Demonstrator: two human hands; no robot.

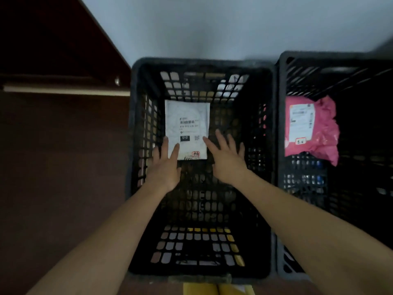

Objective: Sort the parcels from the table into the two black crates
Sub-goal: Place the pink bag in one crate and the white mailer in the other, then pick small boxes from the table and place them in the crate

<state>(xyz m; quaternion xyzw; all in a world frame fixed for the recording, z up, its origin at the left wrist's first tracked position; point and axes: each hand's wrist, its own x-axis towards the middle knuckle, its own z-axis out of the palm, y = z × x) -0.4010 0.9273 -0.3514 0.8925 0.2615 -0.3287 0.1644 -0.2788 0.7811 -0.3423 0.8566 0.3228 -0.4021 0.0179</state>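
Both hands, left [164, 167] and right [228, 158], hover spread-fingered and gripping nothing over the white parcel [187, 128], lying label-up in the left crate [136, 124]. The pink parcel [310, 128] sits apart in the right crate [280, 81], probably sorted separately.

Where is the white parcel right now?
In the head view, the white parcel lies in the left black crate, toward its far left, between both hands' fingertips.
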